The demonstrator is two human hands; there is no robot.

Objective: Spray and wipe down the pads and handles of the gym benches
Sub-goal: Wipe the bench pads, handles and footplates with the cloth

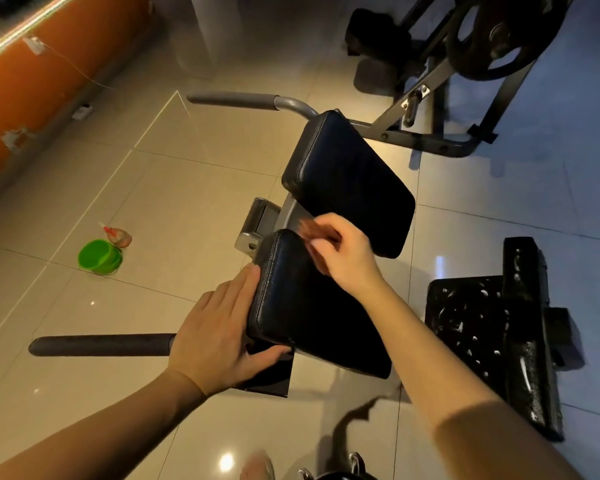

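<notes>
Slip risk: left hand lies flat, fingers straight vs left edge of near pad, thumb under its near corner; if it eases off, pad may rock under the rubbing. Right hand, fingers curled, pinches what looks like a reddish cloth (blurred) at pad's far edge, by the metal bracket – cloth or knuckles could snag there. Spray bottle & green bucket stand on floor well left, easy to kick; near handle may get skipped

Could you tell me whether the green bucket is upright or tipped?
Upright: the small green plastic bucket stands on the tiled floor, mouth up.
</notes>
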